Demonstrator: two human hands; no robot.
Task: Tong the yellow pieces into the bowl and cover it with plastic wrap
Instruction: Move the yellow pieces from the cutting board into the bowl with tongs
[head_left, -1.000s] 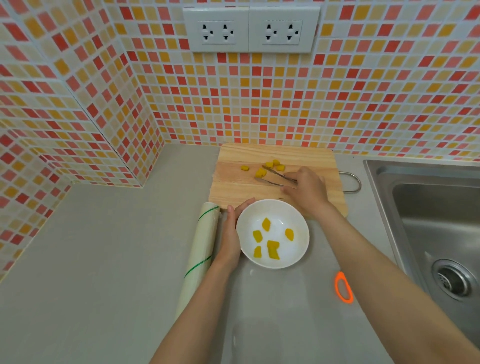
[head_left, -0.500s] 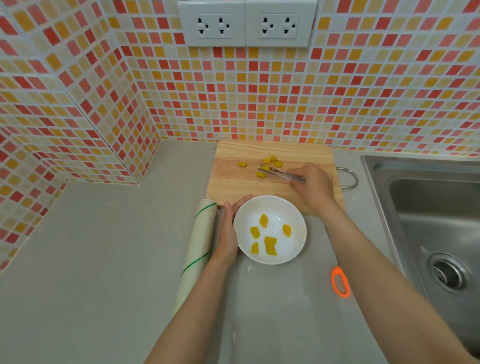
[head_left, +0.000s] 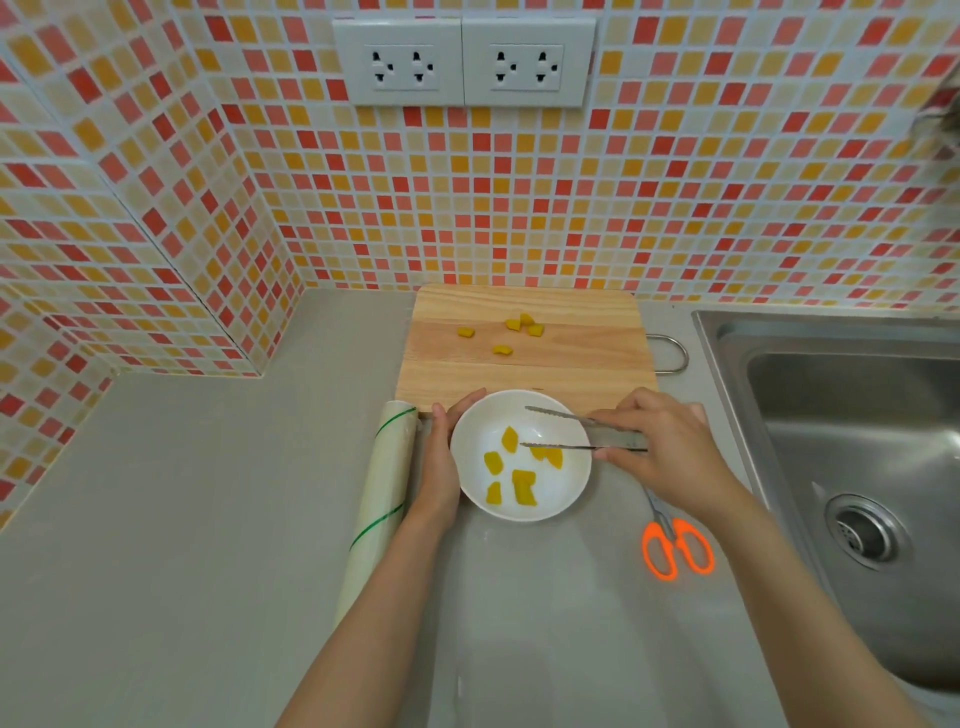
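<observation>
A white bowl (head_left: 563, 493) stands on the grey counter just in front of a wooden cutting board (head_left: 571, 369). Several yellow pieces (head_left: 522, 478) lie inside the bowl. Several more yellow pieces (head_left: 503, 349) stay on the far part of the board. My left hand (head_left: 441, 457) cups the bowl's left rim. My right hand (head_left: 660, 447) grips metal tongs (head_left: 566, 430), whose spread tips hang over the bowl with nothing between them. A roll of plastic wrap (head_left: 382, 499) lies along the left of my left hand.
Orange-handled scissors (head_left: 675, 545) lie on the counter right of the bowl, partly under my right wrist. A steel sink (head_left: 852, 467) fills the right side. Tiled walls with two sockets (head_left: 462, 62) close off the back and left.
My right hand has carried the tongs from the board back over the bowl. The tongs' tips have spread apart, and one more yellow piece lies in the bowl.
</observation>
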